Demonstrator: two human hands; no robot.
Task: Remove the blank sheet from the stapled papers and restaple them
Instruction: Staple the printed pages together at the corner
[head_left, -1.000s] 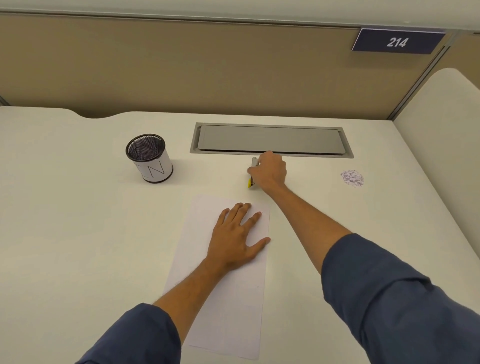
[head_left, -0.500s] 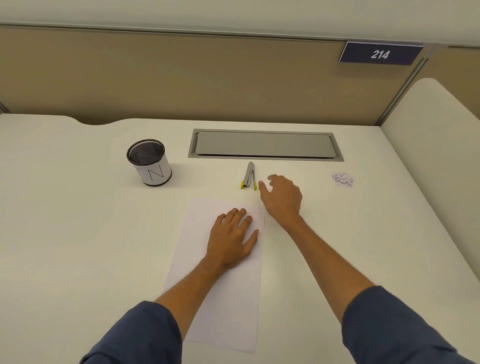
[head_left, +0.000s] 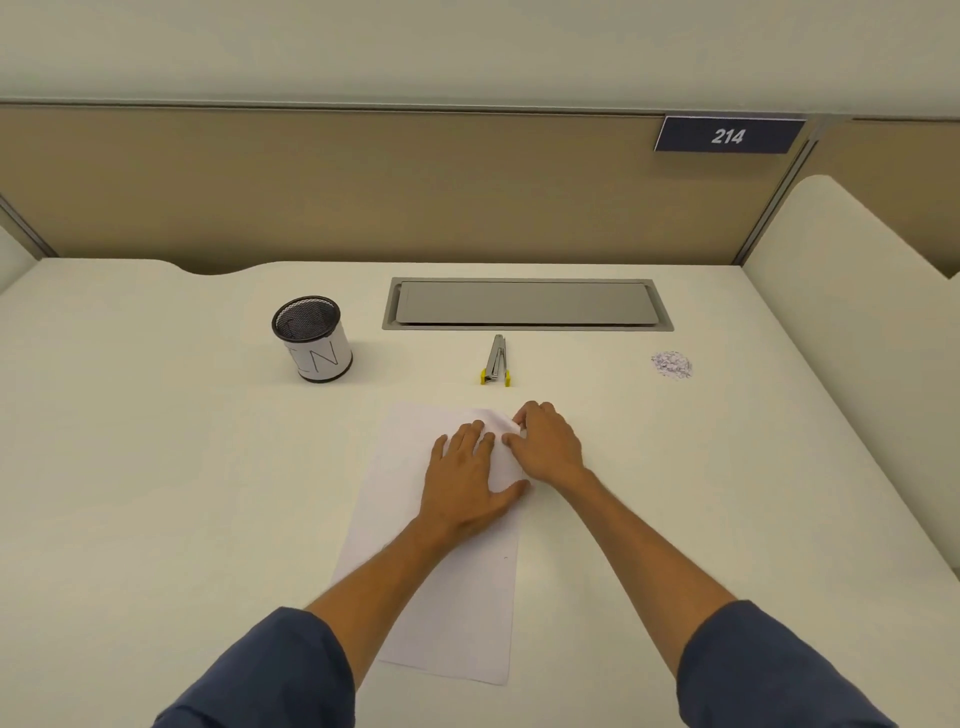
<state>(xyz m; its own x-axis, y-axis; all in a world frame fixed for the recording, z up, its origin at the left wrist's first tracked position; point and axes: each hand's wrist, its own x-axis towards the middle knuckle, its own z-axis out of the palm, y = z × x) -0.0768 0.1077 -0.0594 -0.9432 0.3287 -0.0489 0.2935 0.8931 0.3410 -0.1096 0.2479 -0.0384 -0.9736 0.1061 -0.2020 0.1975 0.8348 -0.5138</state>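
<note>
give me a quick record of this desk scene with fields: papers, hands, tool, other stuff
papers: white sheets lying flat on the desk, far right corner lifted
left hand: flat on the sheets, pressing them down
right hand: fingers curled at the lifted corner
tool: staple remover lying untouched beyond the sheets
other: mesh cup far left; small paper scraps far right; cable hatch at the back

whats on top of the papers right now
Both hands. The left hand lies flat on the papers, and the right hand grips their lifted far right corner. That corner, and any staple there, is hidden beneath the fingers.
</note>
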